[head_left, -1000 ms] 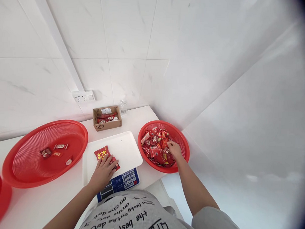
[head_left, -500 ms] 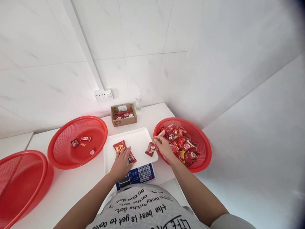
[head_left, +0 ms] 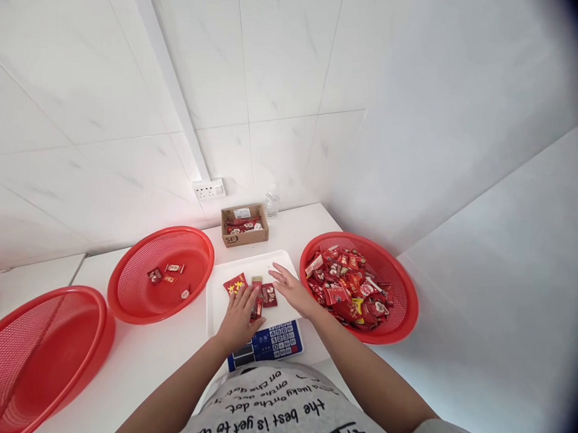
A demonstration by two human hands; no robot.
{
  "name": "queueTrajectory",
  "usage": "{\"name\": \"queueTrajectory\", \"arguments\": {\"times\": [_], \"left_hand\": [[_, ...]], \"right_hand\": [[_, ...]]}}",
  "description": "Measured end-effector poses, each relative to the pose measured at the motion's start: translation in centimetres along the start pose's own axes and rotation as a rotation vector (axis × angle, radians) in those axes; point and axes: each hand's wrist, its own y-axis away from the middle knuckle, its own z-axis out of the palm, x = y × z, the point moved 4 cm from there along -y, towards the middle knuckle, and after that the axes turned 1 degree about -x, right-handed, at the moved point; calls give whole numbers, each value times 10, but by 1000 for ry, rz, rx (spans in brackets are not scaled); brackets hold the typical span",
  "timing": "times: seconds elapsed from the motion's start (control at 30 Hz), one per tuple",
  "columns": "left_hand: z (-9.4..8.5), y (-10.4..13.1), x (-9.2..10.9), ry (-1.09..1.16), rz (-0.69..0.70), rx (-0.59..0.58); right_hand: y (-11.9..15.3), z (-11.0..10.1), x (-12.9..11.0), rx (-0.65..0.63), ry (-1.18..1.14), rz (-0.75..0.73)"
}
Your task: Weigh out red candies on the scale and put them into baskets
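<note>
Several red wrapped packets lie on the white tray (head_left: 217, 277) of a scale with a blue keypad (head_left: 279, 341). My left hand (head_left: 240, 316) rests palm down over them, fingers spread, touching a red packet with yellow figures (head_left: 235, 283) and partly covering others. Just right of it is a dark red packet (head_left: 269, 295). My right hand (head_left: 291, 289) hovers at the tray's right side with its fingers apart and nothing in them. Beside it stands a red basket (head_left: 408, 288) heaped with red packets (head_left: 352, 280).
To the left is a red basket (head_left: 204, 245) with several small packets. Another red basket (head_left: 100, 318) stands at the far left. Behind the tray are a cardboard box (head_left: 247, 238) of packets and a clear plastic bottle (head_left: 271, 204). A socket (head_left: 209, 189) is on the wall.
My right hand has moved left from the basket's edge over the tray and let go of the dark red packet, which now lies beside my left hand. The whole view has shifted slightly.
</note>
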Motion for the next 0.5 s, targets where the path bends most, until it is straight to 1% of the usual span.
{"name": "queueTrajectory", "arguments": {"times": [0.07,0.13,0.23,0.3,0.4,0.5], "left_hand": [[-2,-6,3,-12,5,-15],[-2,-11,5,-31,10,-35],[1,-20,4,-73,1,-81],[3,-23,2,-102,-6,-94],[5,-26,-1,-132,1,-73],[7,-26,-4,-135,22,-40]], "right_hand": [[4,-12,-1,64,90,-35],[12,-29,-1,176,233,-70],[31,-58,2,365,536,-122],[46,-73,5,455,720,-156],[65,-88,18,530,877,-169],[75,-94,32,551,940,-177]]}}
